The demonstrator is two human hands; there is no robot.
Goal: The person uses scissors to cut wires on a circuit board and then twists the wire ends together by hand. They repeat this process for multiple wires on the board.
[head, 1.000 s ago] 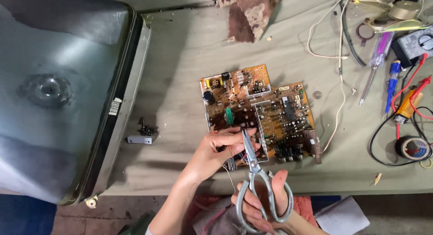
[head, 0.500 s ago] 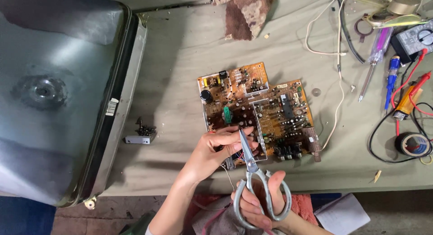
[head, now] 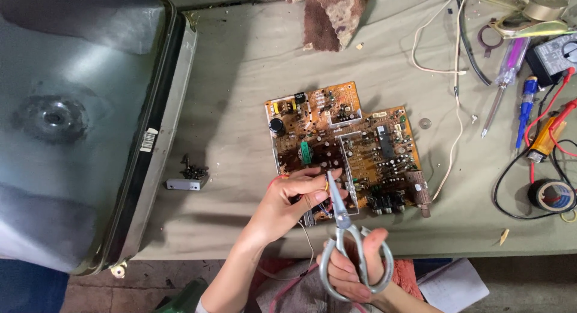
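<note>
Scissors barely shifted since a second ago; the steel-handled scissors sit in the right hand, grip closed through the loops. Left hand pinches thin wires at the orange circuit board's 6 o'clock edge, mid-desk. Blades so close could nick fingers or the wrong lead.

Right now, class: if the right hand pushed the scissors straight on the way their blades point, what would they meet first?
The left hand's fingers, pinching wires at the circuit board edge, lie just ahead of the scissors in the right hand; depth unclear.

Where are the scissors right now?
In the head view, low and centre: the scissors are in the right hand, blades pointing up to the circuit board's near edge beside the left hand.
</note>
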